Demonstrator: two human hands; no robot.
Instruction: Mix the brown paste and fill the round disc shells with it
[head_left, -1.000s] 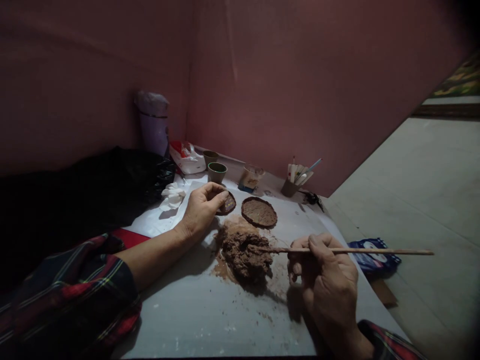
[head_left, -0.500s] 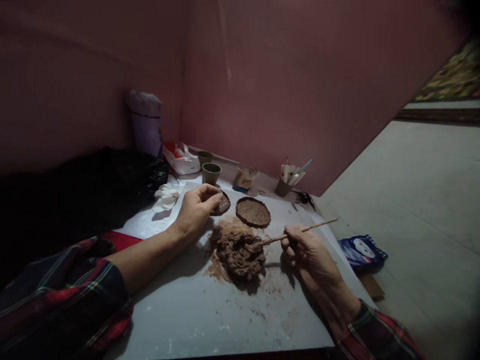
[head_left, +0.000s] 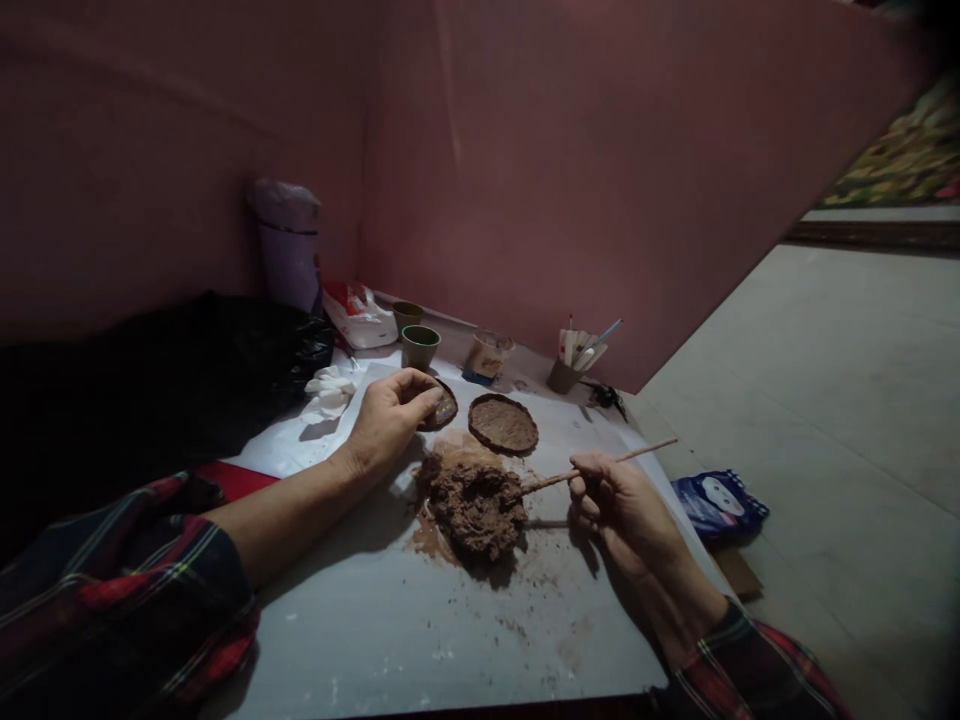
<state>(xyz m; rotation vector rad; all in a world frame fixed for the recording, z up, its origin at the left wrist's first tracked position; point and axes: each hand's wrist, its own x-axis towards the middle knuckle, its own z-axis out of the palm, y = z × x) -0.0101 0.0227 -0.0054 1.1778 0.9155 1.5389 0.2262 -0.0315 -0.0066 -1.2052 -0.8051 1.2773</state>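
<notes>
Head view: my right hand (head_left: 626,505) pinches a thin wooden stick (head_left: 600,465), whose muddy tip is sunk in the right side of a brown clay lump (head_left: 472,503) at the middle of the white board (head_left: 420,640). The stick's clean end angles up toward the board's right edge. My left hand (head_left: 386,418), fingers curled, grips a small dark clay disc (head_left: 442,408) at its left rim, just beyond the lump on the far side. A second, wider clay disc (head_left: 503,424) lies flat just beside it to the right, apart from both hands. Smears and crumbs of clay ring the lump. Along the board's far edge stand two green cups (head_left: 418,345), a clear tumbler (head_left: 486,355) and a small pot of brushes and tools (head_left: 571,362), with a crumpled white tissue (head_left: 328,392) near the far left corner. A blue packet (head_left: 718,500) lies on the floor off the right edge. A black bag (head_left: 187,370) fills the left side.
</notes>
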